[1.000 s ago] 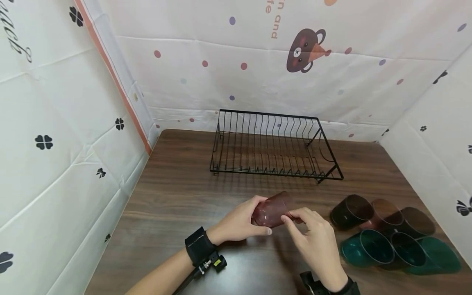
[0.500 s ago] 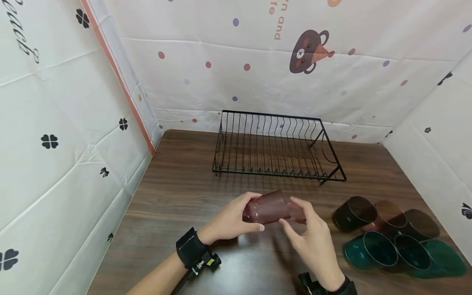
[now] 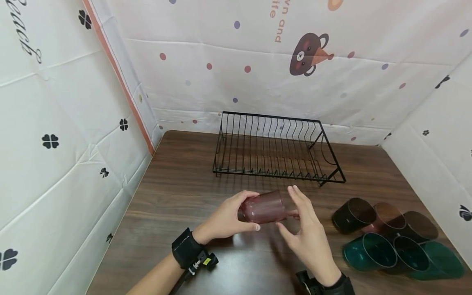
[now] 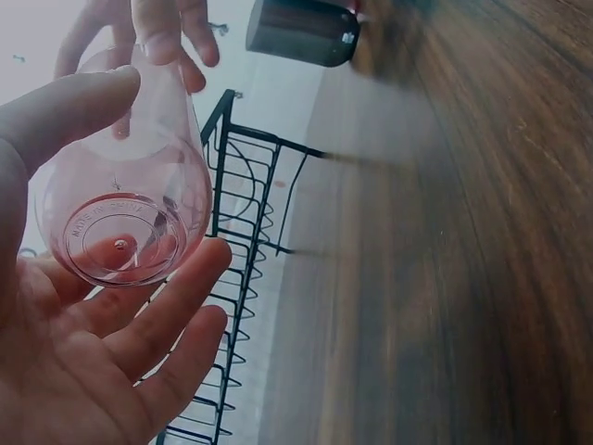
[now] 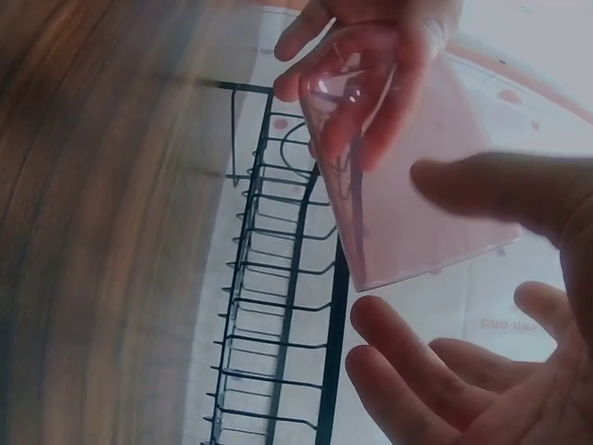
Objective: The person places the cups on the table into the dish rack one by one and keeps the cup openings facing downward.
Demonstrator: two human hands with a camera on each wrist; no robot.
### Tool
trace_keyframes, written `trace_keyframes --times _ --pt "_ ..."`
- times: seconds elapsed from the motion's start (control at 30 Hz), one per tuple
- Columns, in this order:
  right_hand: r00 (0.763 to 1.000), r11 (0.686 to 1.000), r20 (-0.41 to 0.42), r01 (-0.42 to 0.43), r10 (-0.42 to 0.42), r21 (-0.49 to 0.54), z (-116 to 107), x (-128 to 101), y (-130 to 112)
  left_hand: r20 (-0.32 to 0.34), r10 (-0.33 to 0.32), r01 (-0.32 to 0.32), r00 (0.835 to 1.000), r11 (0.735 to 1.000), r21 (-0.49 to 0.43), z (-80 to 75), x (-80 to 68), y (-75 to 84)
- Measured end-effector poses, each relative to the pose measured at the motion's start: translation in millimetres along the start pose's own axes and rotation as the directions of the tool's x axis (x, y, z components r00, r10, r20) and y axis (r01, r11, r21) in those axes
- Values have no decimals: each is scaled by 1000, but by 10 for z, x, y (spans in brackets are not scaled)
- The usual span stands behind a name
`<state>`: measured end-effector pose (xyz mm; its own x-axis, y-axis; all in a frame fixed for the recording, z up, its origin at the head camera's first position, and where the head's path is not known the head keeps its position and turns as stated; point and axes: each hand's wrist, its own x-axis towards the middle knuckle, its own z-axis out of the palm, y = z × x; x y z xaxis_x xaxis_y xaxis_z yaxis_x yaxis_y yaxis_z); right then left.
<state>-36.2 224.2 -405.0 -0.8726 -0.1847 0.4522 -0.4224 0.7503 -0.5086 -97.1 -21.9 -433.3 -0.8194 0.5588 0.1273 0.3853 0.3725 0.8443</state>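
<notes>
White printed sheeting (image 3: 73, 102), dotted and marked with clover shapes and a cartoon bear, walls in a dark wooden table (image 3: 177, 192) on 3 sides. At the far middle of the table stands a black wire dish rack (image 3: 274, 147), with nothing in its slots. Near the right edge lies a cluster of tumblers (image 3: 391, 237) on their sides (dark, brown and green ones, touching one another, mouths mostly toward the camera).

In front of the rack, above the table, the left hand (image 3: 225, 219) grips a translucent reddish cup (image 3: 262, 207) held on its side, base toward the left. The left wrist view shows the thumb over the top of the cup and the fingers (image 4: 176, 306) curled under the base, where moulded lettering shows, too small to read. The right hand (image 3: 307, 237) is just beside the cup's open end, fingers straight and spread, palm facing the cup; the right wrist view shows a gap between the palm and the rim. Each wrist carries a black strap.
</notes>
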Motion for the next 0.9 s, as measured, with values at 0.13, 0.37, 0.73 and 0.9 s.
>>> trace_keyframes --times 0.13,0.37,0.73,0.9 --pt "1000 1000 30 8 -8 26 36 7 44 13 2 -2 1000 1000 -6 -19 -1 1" --pt "996 998 66 65 -65 -4 92 -2 73 31 21 -22 999 1000 12 -45 4 -18" --pt "992 998 107 67 -66 -12 90 3 98 41 27 -28 999 1000 14 -86 10 1" --pt "992 998 102 69 -68 -7 91 -3 102 33 28 -28 999 1000 14 -122 11 17"
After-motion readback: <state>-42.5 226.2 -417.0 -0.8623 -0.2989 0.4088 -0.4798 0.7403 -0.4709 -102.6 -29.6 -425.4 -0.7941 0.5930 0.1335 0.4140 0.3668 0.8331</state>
